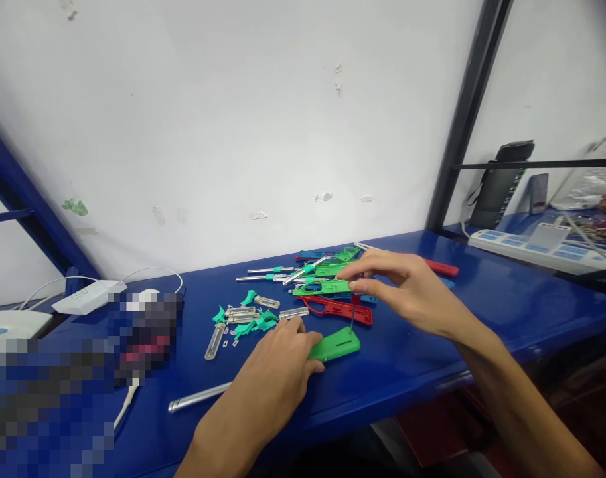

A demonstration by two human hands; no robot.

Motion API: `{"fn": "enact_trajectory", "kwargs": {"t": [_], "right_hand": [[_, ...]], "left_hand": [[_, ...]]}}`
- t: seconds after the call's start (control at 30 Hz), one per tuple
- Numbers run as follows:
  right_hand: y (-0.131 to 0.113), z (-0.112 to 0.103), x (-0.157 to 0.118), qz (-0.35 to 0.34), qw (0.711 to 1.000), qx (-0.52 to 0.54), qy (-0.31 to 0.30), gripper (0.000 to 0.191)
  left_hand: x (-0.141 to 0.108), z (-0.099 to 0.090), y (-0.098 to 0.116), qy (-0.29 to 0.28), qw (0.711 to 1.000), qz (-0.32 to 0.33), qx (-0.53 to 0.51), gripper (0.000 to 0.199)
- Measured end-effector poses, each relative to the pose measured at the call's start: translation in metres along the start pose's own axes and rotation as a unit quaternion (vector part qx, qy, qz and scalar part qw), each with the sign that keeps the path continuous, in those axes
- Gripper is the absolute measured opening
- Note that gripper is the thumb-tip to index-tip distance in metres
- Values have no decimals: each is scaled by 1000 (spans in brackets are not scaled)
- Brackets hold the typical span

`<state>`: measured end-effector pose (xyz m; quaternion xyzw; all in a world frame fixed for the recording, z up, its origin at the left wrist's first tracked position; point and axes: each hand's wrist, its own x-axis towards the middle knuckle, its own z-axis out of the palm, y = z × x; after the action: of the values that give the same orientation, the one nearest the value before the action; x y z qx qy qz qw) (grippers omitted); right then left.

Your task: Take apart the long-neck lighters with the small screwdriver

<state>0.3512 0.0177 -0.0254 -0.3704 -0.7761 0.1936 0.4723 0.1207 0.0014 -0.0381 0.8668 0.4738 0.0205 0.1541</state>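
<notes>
Here, in the head view, the left hand (277,358) is curled over a green casing (338,344) lying on the blue table (392,372), its thumb and fingers gripping the casing's sides. The right hand (407,285) pinches a thin screwdriver (354,311) between thumb and fingertips, shaft down to the casing's free end. A silver tube (198,398) emerges beside the left wrist. Beyond lie a red half-shell (345,310), clear capsules (214,342) and teal pieces (243,328).
</notes>
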Motion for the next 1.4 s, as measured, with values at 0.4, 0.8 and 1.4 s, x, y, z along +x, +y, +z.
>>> {"fn": "enact_trajectory", "kwargs": {"t": [0.4, 0.8, 1.4], "right_hand": [[8, 9, 3, 9, 997, 54, 48, 10], [11, -4, -1, 30, 992, 116, -46, 23], [20, 2, 2, 22, 992, 122, -21, 15]], "left_hand": [[-1, -2, 0, 6, 1000, 2, 5, 31], [-4, -5, 3, 9, 1000, -10, 14, 34], [-6, 1, -4, 42, 999, 17, -3, 32]]}}
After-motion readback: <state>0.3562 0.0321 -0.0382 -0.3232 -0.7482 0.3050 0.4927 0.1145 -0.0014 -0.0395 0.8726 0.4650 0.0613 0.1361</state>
